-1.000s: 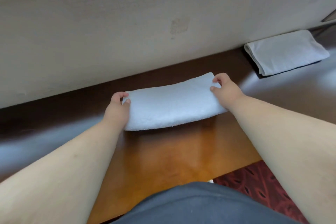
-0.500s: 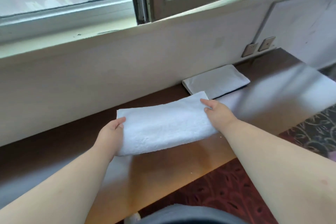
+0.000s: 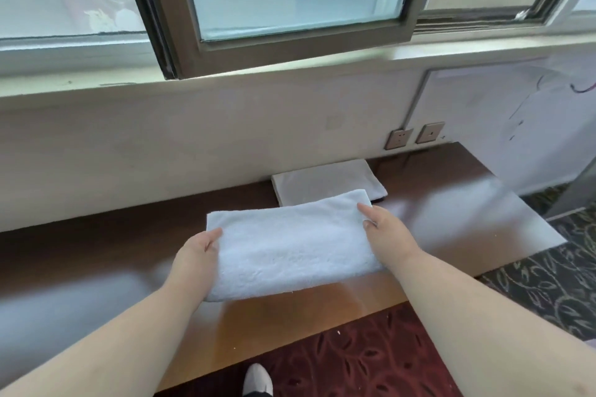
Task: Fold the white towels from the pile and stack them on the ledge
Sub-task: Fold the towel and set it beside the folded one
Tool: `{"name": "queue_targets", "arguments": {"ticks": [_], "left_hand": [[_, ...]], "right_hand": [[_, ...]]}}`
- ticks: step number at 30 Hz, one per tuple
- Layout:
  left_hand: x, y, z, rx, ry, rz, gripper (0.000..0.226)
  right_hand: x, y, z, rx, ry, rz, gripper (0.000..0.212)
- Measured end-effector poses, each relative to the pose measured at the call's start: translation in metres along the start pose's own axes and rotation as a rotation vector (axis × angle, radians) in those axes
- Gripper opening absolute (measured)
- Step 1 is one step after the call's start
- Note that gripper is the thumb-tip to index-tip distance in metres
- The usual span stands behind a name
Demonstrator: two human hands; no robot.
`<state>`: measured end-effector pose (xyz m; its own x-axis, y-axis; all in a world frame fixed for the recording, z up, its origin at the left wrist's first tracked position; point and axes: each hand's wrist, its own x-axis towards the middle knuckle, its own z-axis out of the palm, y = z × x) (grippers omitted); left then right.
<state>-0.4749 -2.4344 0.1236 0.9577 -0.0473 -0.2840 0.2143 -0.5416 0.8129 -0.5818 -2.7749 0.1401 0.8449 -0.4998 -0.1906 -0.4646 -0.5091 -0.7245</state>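
- White terry, folded into a long band: that is the towel (image 3: 290, 242) you hold off the wooden ledge (image 3: 96, 255), one end in each hand; it has travelled rightward since half a second ago, and its far right corner now overlaps the near edge of the folded towel (image 3: 325, 180) already lying by the wall.
- Your left hand (image 3: 196, 261) holds the left end, thumb laid flat on top, the other fingers tucked beneath and out of sight; a second ago that hand was curled more tightly round the edge.
- Your right hand (image 3: 387, 235) holds the right end, forefinger stretched along the top surface, the other fingers bent at the edge; how far they wrap under the cloth cannot be told.
- Your view has lifted since the earlier frames; the window frame (image 3: 290, 42) and two wall sockets (image 3: 414, 137) now show.
- Whether the held towel touches the one behind it is unclear; the pile of unfolded towels is outside the view; a white shoe tip (image 3: 256, 379) is cut by the bottom edge, on patterned carpet (image 3: 371, 358).
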Motion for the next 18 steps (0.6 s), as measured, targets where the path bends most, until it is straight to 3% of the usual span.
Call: {"name": "queue_targets", "arguments": {"ticks": [8,18], "left_hand": [[0.065,0.024,0.081,-0.048,-0.044,0.007,0.039],[0.158,0.081,0.153,0.023,-0.035,0.075,0.040]], "right_hand": [[0.096,0.051,-0.013,-0.152,0.021,0.040,0.048],[0.231,0.069,-0.050,-0.111,-0.002,0.008,0.042]]}}
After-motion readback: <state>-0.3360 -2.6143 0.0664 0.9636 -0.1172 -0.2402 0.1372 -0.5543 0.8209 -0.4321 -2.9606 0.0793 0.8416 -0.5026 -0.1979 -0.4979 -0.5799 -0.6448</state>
